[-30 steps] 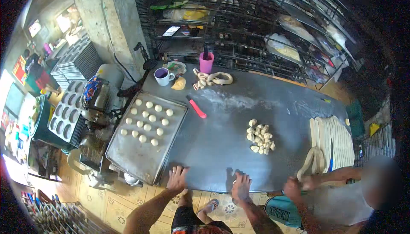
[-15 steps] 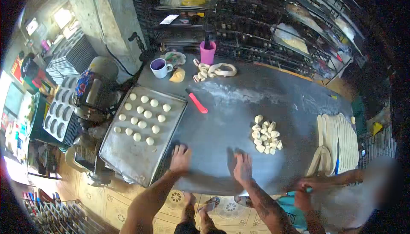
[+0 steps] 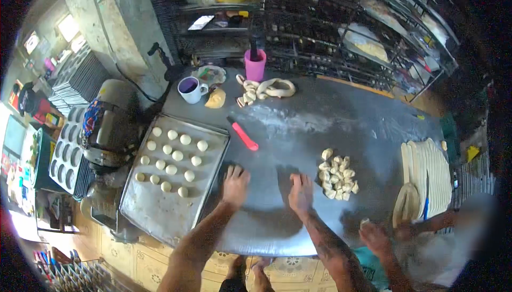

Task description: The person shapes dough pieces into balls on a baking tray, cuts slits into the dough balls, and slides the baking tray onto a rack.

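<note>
The tray bears dough balls. Right of it, your left hand bends its fingers over the desk, near the knife; your right hand does likewise (whether either grips anything, I cannot tell). Dough pieces lie beside your right hand, dough strips farther right.

A white mug with a purple inside sits left of a pink cup, and dark metal racks rise behind! Over left, a concrete pillar, a bulky machine, round-cupped baking pans beside it, and a background person.
</note>
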The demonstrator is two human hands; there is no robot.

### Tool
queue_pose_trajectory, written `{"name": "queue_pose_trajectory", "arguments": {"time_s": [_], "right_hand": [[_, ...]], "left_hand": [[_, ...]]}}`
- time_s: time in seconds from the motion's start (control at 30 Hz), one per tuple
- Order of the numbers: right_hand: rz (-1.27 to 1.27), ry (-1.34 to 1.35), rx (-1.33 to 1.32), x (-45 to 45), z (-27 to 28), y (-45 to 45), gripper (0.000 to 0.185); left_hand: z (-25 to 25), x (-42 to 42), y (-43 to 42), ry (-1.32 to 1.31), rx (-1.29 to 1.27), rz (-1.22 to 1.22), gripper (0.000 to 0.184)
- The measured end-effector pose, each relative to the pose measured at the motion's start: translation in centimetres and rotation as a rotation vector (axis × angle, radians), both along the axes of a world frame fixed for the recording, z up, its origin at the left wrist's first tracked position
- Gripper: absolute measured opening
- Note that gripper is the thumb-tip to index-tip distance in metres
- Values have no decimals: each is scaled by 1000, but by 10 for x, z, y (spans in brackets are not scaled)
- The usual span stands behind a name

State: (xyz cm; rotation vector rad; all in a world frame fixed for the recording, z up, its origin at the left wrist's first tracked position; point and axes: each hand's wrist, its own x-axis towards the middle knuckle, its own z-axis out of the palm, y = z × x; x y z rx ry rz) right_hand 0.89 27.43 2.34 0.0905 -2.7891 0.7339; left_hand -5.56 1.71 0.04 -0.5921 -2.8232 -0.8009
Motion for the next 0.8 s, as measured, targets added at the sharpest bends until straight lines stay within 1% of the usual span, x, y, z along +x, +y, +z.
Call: {"name": "queue_pose_trajectory", "arguments": {"time_s": [0.03, 0.1, 0.17, 0.2, 0.27, 0.3, 0.33, 0.37, 0.4, 0.43, 0.47, 0.5, 0.53, 0.57, 0.6, 0.63, 0.67, 0.73, 0.77, 0.8], "right_hand": [[-37, 62, -49, -9, -3, -7, 23], [-83, 108, -91, 25, 3, -13, 20], [124, -51, -153, 72, 14, -12, 22], [117, -47, -153, 67, 21, -6, 22], [32, -45, -2, 50, 27, 7, 22], [-13, -48, 69, 41, 23, 8, 22], [-13, -37, 68, 13, 18, 7, 22], [-68, 1, 67, -20, 16, 7, 21], [-131, 15, 63, -26, 9, 4, 20], [-144, -7, 60, -13, 0, -4, 20], [-130, -67, -2, 8, -4, -11, 20], [-107, -89, -58, 9, -5, -13, 21], [-83, -110, -113, 11, -2, -13, 21], [-85, -107, -104, 30, 6, -10, 21], [19, -34, -99, 62, 13, -10, 23], [122, 37, -100, 78, 19, -12, 25], [130, 35, -105, 69, 15, -9, 25], [-34, -23, 19, 31, 12, -2, 22], [-112, -42, 86, 3, 8, 6, 21], [-98, -32, 86, -34, 9, 11, 21]], "left_hand": [[-11, 7, -2, -16, -2, -11, 26], [-33, 32, -12, -60, -29, -202, 27], [-25, 46, -28, -53, -40, -303, 27], [-16, 67, -45, -43, 137, -333, 27], [-5, 66, -51, -36, 309, -351, 27], [0, 51, -39, -56, 184, -275, 27], [3, 24, -21, -58, 62, -199, 26], [3, 1, -4, -60, -53, -117, 26], [0, -6, 6, -72, -53, -123, 26], [-8, -6, 13, -43, -20, -125, 20], [-12, 1, 20, -21, 16, -129, 15], [-13, -10, 26, 40, 59, -124, 11], [-27, 4, 14, 52, 65, -132, 11], [-51, 39, -11, -3, 43, -271, 9], [-62, 61, -28, -69, 13, -408, 8], [-46, 60, -30, -79, 10, -409, 8], [-35, 53, -31, -24, -24, -360, 11], [-10, 30, -29, 75, -95, -264, 18], [-6, 6, -13, 77, -98, -254, 18], [-2, -22, 14, 59, -56, -172, 16]]}}
